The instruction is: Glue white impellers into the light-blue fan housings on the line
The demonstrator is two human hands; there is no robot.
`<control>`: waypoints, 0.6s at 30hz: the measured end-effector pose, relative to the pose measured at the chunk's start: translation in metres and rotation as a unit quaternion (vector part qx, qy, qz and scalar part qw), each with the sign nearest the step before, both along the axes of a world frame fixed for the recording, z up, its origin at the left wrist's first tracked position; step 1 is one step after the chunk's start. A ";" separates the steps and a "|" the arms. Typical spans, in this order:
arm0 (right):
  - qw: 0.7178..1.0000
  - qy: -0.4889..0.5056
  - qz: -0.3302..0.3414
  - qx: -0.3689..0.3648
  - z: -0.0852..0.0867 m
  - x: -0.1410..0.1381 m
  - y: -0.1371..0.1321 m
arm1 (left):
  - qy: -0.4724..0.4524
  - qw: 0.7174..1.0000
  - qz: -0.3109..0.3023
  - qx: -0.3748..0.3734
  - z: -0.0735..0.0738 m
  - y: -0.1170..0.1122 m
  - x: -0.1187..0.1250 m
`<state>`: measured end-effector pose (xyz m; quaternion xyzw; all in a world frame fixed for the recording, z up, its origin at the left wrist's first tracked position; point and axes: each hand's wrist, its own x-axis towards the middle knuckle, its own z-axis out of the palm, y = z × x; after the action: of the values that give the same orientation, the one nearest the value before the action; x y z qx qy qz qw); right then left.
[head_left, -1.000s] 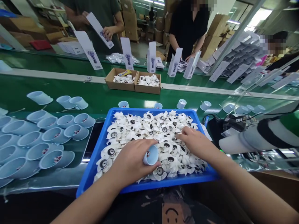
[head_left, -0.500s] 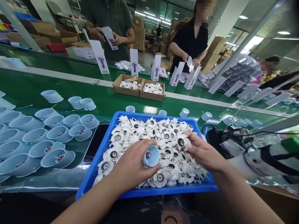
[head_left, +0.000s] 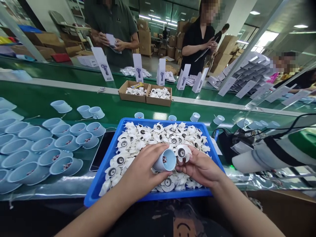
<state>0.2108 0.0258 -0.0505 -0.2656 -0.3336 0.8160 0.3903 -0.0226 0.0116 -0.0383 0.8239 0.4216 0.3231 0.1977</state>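
Observation:
My left hand (head_left: 148, 163) is wrapped round a light blue plastic cup-shaped housing (head_left: 170, 159), its mouth facing me. Small red and white parts show inside it. Between the fingers of my right hand (head_left: 201, 166) is a white fan impeller (head_left: 183, 152) with a dark round hub, held just right of the housing's rim. Both hands are above a blue tray (head_left: 108, 144) heaped with white impellers (head_left: 123, 144).
Many blue housings (head_left: 65, 142) stand on the green bench at left, beside a dark flat panel (head_left: 100, 154). Two cardboard boxes (head_left: 158, 100) of impellers and upright white cartons (head_left: 161, 70) stand beyond. A green-and-white cylindrical tool (head_left: 266, 151) lies right. Co-workers stand opposite.
My right hand has brought the impeller left, close to the housing. The housing in my left hand has shifted slightly right. Opposite, the co-workers' hands have moved.

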 end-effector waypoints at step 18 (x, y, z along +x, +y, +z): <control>0.703 -0.489 -0.096 0.507 0.039 -0.010 -0.022 | 0.008 0.991 -0.030 0.129 0.008 -0.010 0.022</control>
<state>0.2008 0.0042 -0.0117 -0.4202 -0.8137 0.2368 0.3244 -0.0010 0.0014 -0.0299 0.8574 0.3531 0.3620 0.0957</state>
